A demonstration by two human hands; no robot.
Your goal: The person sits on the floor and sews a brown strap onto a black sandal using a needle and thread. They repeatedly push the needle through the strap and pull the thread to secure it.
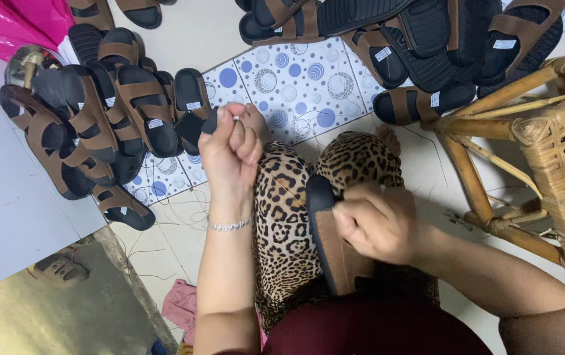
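Two hands at work over my lap. My right hand [377, 223] presses down on a brown sandal [331, 246] with a black sole, which lies along my thigh on the leopard-print cloth [282, 217] of my trousers; those fingers [354, 220] are curled together and clamped on the sandal's strap. My left hand [230, 148] is raised in front of me, fist closed, thumb and forefinger pinched together at the top. Whether they hold a needle or thread I cannot tell; only a small pale speck shows at the pinch. A beaded bracelet [228, 225] sits on that wrist.

Many more brown-and-black sandals lie on the floor: one heap [92, 118] just beyond my left hand, another heap [414, 39] well apart across the top. Between them runs a white mat [295, 79] with blue dots and rings. A woven cane stool [552, 151] stands near my right arm. Loose threads [177, 210] trail over the floor by my left forearm, and a pink plastic bag [13, 20] shows in the far corner.
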